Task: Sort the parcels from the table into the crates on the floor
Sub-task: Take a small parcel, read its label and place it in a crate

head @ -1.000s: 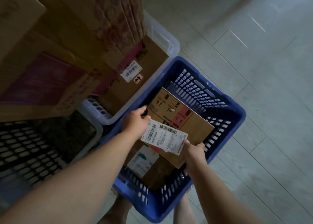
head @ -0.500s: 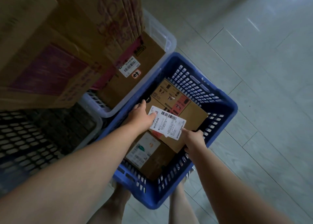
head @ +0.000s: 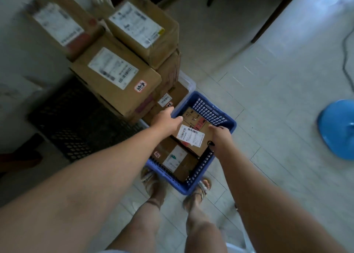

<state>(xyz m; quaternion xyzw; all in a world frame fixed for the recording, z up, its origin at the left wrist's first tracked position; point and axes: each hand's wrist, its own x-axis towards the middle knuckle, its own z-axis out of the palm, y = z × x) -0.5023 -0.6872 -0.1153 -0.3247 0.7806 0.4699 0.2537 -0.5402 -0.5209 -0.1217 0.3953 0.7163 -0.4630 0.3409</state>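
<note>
A blue slatted crate stands on the floor in front of my feet. Inside it a brown parcel with a white shipping label lies tilted on top of another labelled brown parcel. My left hand hovers at the top parcel's far-left edge, fingers stretched out to the right. My right hand lies over the parcel's right edge with its fingers loosely extended. Neither hand visibly wraps around the parcel.
Left of the blue crate, a tall stack of labelled cardboard boxes fills a clear crate. A black mesh crate sits further left. A blue round base and a cable lie on the tiled floor at right.
The view has pulled up and back, so the crate looks smaller and my legs show. The labelled parcel has settled into the blue crate, and both hands have loosened from its edges.
</note>
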